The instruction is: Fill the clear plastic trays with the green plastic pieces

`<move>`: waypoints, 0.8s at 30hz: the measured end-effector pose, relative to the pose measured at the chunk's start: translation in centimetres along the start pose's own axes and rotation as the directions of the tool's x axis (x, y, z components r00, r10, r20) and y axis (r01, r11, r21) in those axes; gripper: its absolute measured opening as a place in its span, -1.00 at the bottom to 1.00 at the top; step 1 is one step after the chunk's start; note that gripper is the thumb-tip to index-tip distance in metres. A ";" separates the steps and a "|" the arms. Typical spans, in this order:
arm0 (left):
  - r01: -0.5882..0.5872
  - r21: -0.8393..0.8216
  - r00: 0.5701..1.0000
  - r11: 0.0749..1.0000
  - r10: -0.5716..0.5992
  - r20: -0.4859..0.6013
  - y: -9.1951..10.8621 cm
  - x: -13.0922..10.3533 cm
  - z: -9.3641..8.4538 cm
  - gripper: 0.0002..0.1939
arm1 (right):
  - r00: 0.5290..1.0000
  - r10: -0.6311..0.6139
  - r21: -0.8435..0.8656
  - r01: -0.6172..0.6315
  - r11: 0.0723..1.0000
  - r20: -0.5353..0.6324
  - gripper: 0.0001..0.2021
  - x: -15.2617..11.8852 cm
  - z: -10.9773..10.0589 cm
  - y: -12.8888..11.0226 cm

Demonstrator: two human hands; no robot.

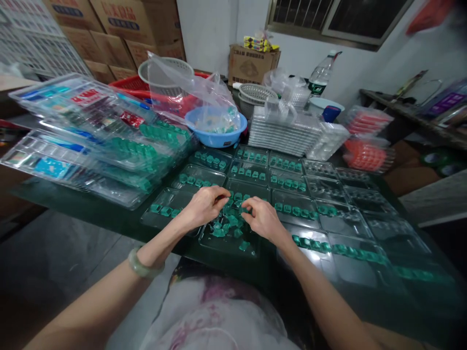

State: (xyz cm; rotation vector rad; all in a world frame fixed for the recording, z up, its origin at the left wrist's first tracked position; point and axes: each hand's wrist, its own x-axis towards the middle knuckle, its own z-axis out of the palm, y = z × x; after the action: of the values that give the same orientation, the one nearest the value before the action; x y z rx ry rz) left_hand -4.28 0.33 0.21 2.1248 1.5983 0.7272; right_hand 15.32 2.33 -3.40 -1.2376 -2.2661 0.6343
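My left hand [207, 205] is pinched above the tray in front of me, its fingertips beside small green pieces; what they hold is too small to make out. Close on its right, my right hand [260, 216] has its fingers curled together near the same pieces, and their contents are also unclear. Loose green pieces [226, 226] lie in a heap on a clear plastic tray [219, 245] under and between the hands. Rows of green cubes [295, 211] sit in clear trays to the right, and more rows are to the left.
Stacked filled trays [83, 131] stand at the left. Behind are a blue basin [215, 138] with a plastic bag, stacked clear containers [282, 133], grey baskets and a bottle [319, 75]. Red packs [368, 153] sit at the right, cardboard boxes [127, 22] at the back left.
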 end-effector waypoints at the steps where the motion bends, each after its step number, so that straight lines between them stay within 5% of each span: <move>1: 0.024 -0.077 1.000 0.997 -0.025 -0.008 0.2 -0.2 0.1 -0.76 | 0.999 0.039 0.146 -0.034 0.989 -0.031 -0.85 -0.2 -0.1 0.2; 3: 0.088 -0.256 0.996 0.963 -0.088 0.009 0.9 -0.6 0.6 -0.76 | 0.987 0.149 0.474 -0.102 0.875 -0.062 -0.83 -0.6 -0.3 0.2; 5: 0.134 -0.432 0.991 0.892 -0.129 0.042 1.7 -1.1 1.2 -0.73 | 0.967 0.251 0.731 -0.143 0.667 -0.039 -0.78 -0.9 -0.5 -0.1; 9: 0.089 -0.581 0.993 0.809 -0.115 -0.008 3.4 -1.5 2.2 -0.71 | 0.950 0.312 0.906 -0.136 0.400 0.005 -0.77 -1.8 -0.6 -1.3; 15: -0.063 -0.414 0.994 0.908 0.019 -0.108 4.7 -1.3 2.3 -0.85 | 0.952 0.305 0.908 -0.162 0.386 0.040 -0.82 -3.2 -1.1 -1.8; 21: -0.177 -0.341 0.984 0.923 0.165 -0.066 5.3 -0.8 3.4 -0.85 | 0.951 0.295 0.920 -0.193 0.341 0.090 -0.81 -4.4 -2.2 -1.4; 24: -0.151 -0.376 0.988 0.914 0.155 -0.021 5.7 -0.3 4.1 -0.82 | 0.946 0.321 0.890 -0.177 0.419 0.037 -0.78 -5.5 -4.0 -0.4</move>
State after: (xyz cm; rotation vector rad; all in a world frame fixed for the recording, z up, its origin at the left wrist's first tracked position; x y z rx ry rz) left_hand 2.45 -1.55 0.26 1.9744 1.1781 0.9849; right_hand 20.11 -1.93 -1.10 -0.9713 -1.2104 1.5452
